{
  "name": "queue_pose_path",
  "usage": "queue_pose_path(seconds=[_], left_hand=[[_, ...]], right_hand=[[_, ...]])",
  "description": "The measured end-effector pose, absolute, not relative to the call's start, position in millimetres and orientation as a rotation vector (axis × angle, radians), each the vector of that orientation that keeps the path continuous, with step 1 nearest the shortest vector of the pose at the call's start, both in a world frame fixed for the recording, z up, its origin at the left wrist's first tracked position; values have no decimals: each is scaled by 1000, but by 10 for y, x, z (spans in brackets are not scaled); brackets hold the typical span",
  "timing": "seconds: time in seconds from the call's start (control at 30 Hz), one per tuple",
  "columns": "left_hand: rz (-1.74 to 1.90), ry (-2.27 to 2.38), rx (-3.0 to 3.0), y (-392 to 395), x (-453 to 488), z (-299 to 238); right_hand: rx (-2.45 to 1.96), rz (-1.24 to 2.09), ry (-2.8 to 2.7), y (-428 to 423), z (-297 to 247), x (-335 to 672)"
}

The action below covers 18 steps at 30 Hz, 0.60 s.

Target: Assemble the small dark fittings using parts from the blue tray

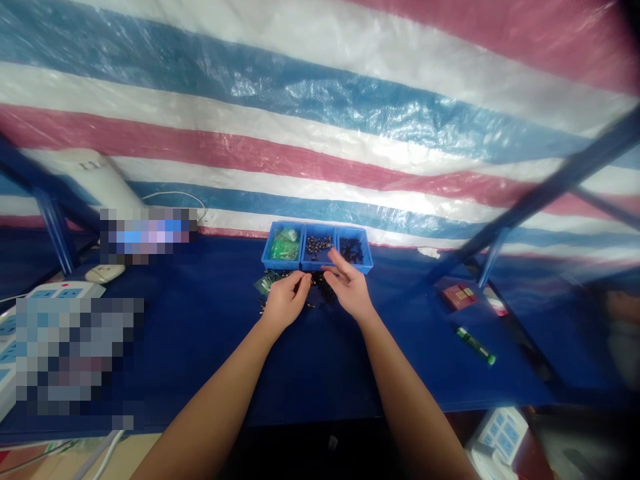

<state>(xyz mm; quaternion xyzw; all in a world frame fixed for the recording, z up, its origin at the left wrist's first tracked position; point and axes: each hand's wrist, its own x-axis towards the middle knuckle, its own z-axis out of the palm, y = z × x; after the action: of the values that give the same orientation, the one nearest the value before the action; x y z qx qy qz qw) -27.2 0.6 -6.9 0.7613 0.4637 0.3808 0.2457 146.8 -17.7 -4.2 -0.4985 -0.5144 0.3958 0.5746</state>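
Both my hands work at the far middle of a blue table (210, 347), just in front of three blue bins. My left hand (286, 299) is curled, its fingers pinched on a small part too tiny to name. My right hand (349, 285) sits beside it with the index finger raised and the thumb reaching toward the left hand. Small dark parts (320, 287) lie scattered on the cloth between and under the hands. The left bin (283, 245) holds green pieces, the middle bin (318, 245) small dark and metallic pieces, the right bin (354, 249) black pieces.
A green pen-like stick (475, 345) and a red packet (459, 295) lie to the right. A white power strip (64, 291) and a white mouse-like object (104, 273) sit at the left. Blue shelf struts (550, 190) cross at the right; a striped tarp hangs behind.
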Motion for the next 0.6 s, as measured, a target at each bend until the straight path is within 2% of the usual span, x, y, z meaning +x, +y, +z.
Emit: queue_pose_path(seconds=[0.1,0.3,0.6], left_hand=[[1038,1266,2081,12,-273,-80],[1028,1258,2061,2,-258,-62],[1018,1251,2071,-8,-252,-25]], right_hand=[[-1334,859,-1284,-177,-87,1482],[-1717,485,-1433,-162,-155,1629],[-1964,383,-1686,-158,-210,1650]])
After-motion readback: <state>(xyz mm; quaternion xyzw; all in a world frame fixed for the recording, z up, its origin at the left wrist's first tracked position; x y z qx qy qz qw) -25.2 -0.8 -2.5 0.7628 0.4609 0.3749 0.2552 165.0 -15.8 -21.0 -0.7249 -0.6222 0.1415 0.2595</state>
